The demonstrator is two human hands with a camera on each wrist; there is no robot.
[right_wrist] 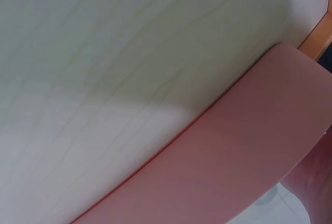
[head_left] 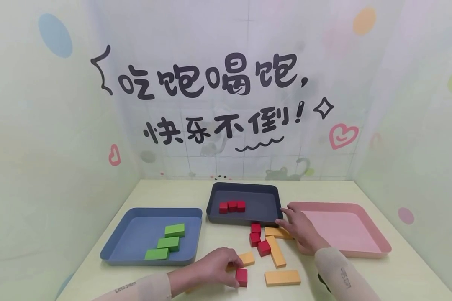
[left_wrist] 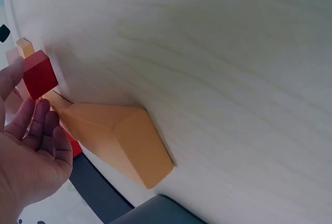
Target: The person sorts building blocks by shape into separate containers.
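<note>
A person's left hand (head_left: 218, 266), reaching in from the near left, pinches a small red cube (head_left: 242, 277) with smooth, flat faces between its bent thumb and fingers, at the near middle of the table. The right hand (head_left: 299, 225) is loosely spread, its fingers extended to the right side of a dark slate-coloured rectangular tray (head_left: 261, 205); whether the fingertips touch its rim cannot be told.

The table (head_left: 316, 288) is pale, with a faint wood grain. Between the hands lie plain, matte orange oblong blocks: one (head_left: 246, 258) partly behind the left hand, one (head_left: 282, 277) flat at the near right, one (head_left: 276, 251) slanting beyond it, and one (head_left: 276, 233) partly covered by the right hand. Three more red cubes (head_left: 264, 248) cluster just left of the slanting block.

The dark tray stands at the far middle, with three red cubes (head_left: 232, 205) in a row inside. At the left, a blue tray (head_left: 116, 246) with rounded corners holds three green oblong blocks (head_left: 168, 243). A smooth pink tray (head_left: 355, 230) stands at the right. Both sleeves (head_left: 342, 271) are beige with dark lettering.
</note>
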